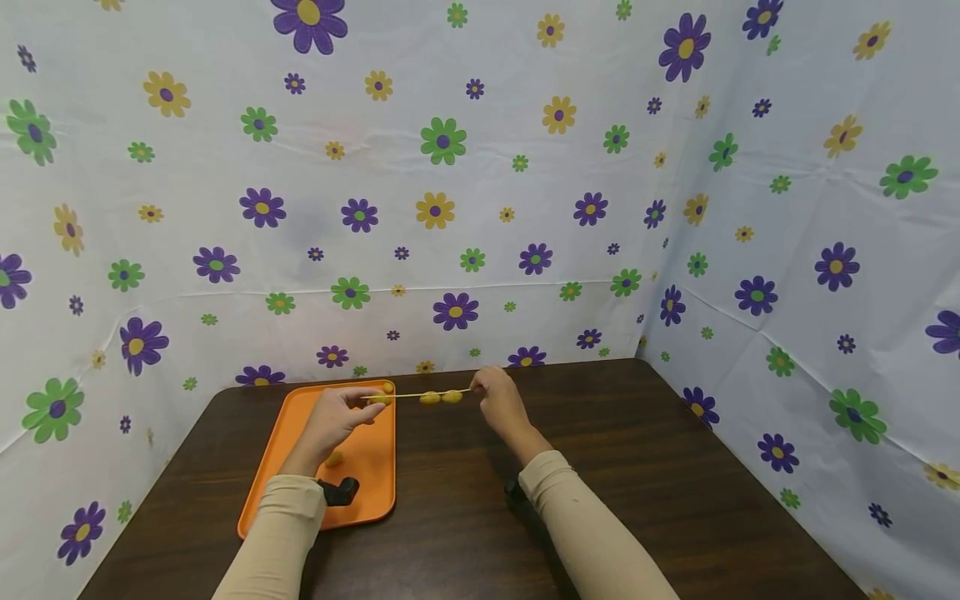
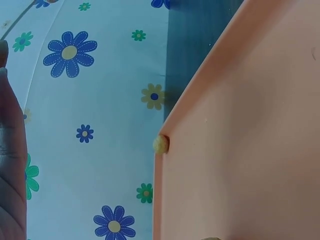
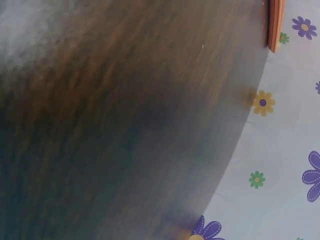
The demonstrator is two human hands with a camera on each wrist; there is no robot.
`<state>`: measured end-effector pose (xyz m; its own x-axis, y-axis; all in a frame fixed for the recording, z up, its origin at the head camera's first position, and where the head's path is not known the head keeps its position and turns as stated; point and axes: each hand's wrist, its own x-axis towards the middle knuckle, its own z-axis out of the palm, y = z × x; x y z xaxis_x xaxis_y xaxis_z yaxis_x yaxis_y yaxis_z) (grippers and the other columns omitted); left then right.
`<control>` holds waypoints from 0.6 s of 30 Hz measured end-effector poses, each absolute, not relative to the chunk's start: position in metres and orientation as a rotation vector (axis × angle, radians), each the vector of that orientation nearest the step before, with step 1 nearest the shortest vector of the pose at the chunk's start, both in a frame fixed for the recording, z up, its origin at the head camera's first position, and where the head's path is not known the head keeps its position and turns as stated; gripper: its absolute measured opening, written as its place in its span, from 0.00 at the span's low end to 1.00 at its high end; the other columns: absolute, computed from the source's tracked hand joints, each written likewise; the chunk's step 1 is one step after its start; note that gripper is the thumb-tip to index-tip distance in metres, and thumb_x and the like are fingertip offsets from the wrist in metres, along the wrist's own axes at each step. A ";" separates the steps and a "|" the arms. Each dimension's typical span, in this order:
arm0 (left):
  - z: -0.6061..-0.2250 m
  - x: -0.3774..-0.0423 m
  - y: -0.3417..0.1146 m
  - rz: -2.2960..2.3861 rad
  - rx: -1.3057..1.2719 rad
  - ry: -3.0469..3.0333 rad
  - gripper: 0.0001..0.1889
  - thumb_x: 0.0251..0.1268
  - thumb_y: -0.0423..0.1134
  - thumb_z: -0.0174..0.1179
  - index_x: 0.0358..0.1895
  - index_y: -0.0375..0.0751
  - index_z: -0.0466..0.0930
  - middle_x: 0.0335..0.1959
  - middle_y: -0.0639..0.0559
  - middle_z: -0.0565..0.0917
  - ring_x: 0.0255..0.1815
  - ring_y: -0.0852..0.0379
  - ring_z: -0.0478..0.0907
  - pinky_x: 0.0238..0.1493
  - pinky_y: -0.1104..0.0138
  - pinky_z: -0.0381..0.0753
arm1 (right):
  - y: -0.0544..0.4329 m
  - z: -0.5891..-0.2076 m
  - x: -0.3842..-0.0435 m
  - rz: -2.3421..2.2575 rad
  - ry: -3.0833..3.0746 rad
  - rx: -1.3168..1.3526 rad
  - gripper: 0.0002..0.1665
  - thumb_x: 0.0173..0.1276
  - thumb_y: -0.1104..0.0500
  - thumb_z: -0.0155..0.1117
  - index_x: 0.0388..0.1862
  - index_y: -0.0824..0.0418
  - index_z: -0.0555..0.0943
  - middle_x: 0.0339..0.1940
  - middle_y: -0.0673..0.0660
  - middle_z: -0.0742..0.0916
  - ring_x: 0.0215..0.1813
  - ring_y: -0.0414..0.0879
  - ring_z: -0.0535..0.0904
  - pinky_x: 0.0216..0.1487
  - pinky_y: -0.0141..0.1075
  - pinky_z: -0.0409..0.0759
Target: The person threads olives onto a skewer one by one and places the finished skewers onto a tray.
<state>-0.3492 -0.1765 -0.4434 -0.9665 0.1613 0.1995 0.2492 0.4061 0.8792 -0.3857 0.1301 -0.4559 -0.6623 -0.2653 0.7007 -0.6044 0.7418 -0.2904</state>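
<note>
A thin skewer [image 1: 408,395] is held level above the back of the table, with two small rounded yellow pieces [image 1: 441,397] threaded side by side near its right part. My right hand [image 1: 501,404] pinches its right end. At the left end, my left hand [image 1: 337,419] holds another yellow piece [image 1: 381,399] between thumb and fingers, against the skewer; whether it is threaded cannot be told. Part of the left hand [image 2: 11,165] lines the left wrist view's edge. The right wrist view shows neither hand nor skewer.
Below the left arm lies an orange tray [image 1: 375,487] on the dark wooden table [image 1: 450,517]. One yellow ball [image 2: 161,144] sits at the tray's far corner; another yellow piece [image 1: 333,458] lies inside, beside the left wrist. Flower-patterned cloth [image 1: 480,183] hangs behind and to the right.
</note>
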 end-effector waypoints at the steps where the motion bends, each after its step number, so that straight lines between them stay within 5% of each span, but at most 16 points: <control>1: -0.443 -0.349 -0.176 -1.626 -0.379 -2.562 0.19 0.65 0.49 0.70 0.51 0.39 0.89 0.42 0.45 0.88 0.39 0.49 0.86 0.47 0.58 0.82 | 0.130 -0.456 -0.386 0.682 -2.297 0.647 0.20 0.50 0.87 0.60 0.26 0.64 0.84 0.29 0.54 0.85 0.35 0.49 0.77 0.40 0.39 0.81; 18: -0.441 -0.351 -0.172 -1.675 -0.391 -2.558 0.20 0.66 0.48 0.70 0.52 0.36 0.88 0.42 0.44 0.88 0.37 0.48 0.85 0.49 0.48 0.83 | 0.129 -0.457 -0.387 0.694 -2.301 0.646 0.20 0.49 0.88 0.60 0.27 0.65 0.84 0.29 0.55 0.85 0.36 0.49 0.78 0.41 0.40 0.82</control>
